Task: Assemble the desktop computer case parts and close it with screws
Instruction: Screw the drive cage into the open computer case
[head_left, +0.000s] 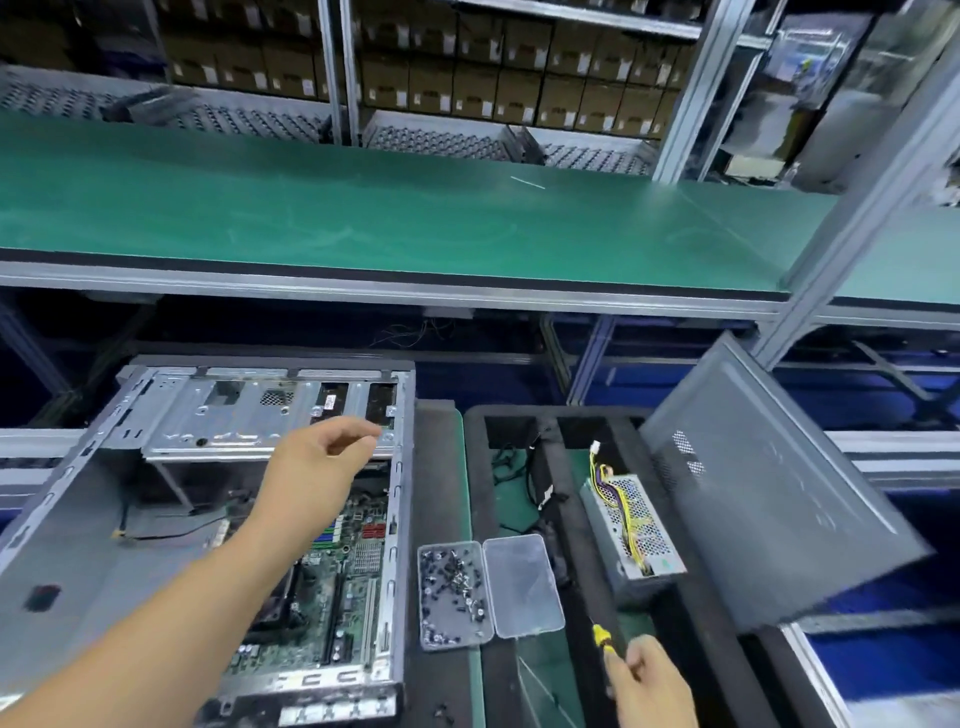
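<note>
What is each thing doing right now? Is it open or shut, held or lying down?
Computer case: open, lying on its side, insides showing.
Side panel: off the case, leaning tilted.
Screw box: open, screws inside, lid flat beside it.
Power supply: out of the case, lying loose.
Screwdriver: held by right hand.
Left hand: over the case, holding nothing visible.
</note>
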